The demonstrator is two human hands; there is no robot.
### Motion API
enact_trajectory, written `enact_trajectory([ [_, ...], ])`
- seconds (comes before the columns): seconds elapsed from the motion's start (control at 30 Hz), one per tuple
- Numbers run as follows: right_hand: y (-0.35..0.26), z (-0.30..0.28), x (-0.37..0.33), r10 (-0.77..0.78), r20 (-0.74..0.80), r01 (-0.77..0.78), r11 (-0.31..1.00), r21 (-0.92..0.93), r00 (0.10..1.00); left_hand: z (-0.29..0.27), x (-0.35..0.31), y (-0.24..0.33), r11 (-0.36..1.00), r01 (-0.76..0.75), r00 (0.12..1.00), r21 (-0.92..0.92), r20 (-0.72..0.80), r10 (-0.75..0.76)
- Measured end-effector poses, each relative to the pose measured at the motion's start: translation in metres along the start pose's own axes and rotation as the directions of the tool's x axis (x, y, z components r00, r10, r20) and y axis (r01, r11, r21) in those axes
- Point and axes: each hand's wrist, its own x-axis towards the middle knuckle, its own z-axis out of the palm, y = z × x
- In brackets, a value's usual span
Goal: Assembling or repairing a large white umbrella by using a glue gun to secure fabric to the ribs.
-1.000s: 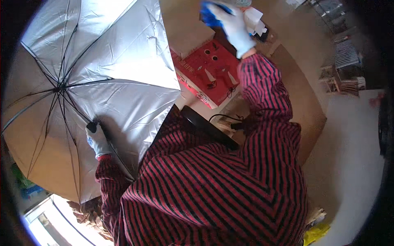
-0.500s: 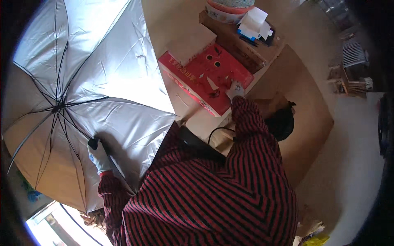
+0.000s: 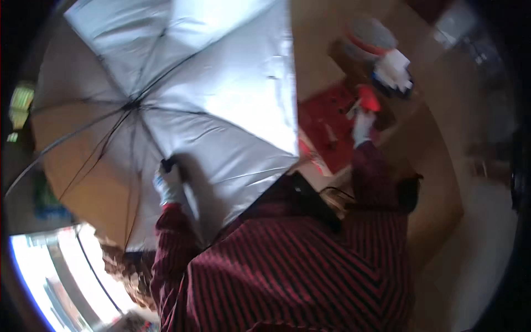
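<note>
My left hand (image 3: 167, 187), in a white glove, is closed around the black handle end of an open umbrella (image 3: 238, 72). The silvery inner side of the canopy and its dark ribs face me, filling much of the left side. My right hand (image 3: 362, 127), gloved too and smeared by motion, is closed on a red object (image 3: 369, 99) too blurred to name. That object is up over the far right part of a red cardboard box (image 3: 323, 119). Small items lie on the box, and the canopy hides its left portion.
Beyond the box are a round tub (image 3: 370, 39) with an orange-red band and a white paper carton (image 3: 394, 67). A black bag (image 3: 409, 195) lies beside my right arm. Crumpled brown paper (image 3: 130, 271) is at the lower left, next to a bright opening.
My right hand has risen from the box top, now with a red object in it. The whole view has swung, shifting the umbrella and box rightward. The left hand keeps its hold on the umbrella.
</note>
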Motion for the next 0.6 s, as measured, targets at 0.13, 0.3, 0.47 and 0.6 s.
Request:
enact_trajectory([
  [0.13,-0.135,0.076,-0.011,-0.351,0.216,0.175,0.803,0.569,0.911,0.021,0.004,0.019,0.985,0.012,1.0,-0.171,0.015,-0.009],
  [0.3,-0.222,0.194,-0.134,-0.851,0.273,0.321,0.438,0.84,0.449,0.001,-0.005,0.041,0.999,-0.029,0.998,0.038,-0.05,0.031],
  [0.47,-0.162,0.322,-0.263,-0.128,0.83,-0.213,0.935,0.284,0.543,-0.016,0.002,0.047,0.965,-0.06,0.997,0.254,0.058,0.047],
  [0.6,-0.066,0.358,-0.286,0.009,0.862,-0.222,0.968,0.12,0.507,-0.037,0.021,0.035,0.996,0.084,0.976,0.006,0.2,-0.084],
])
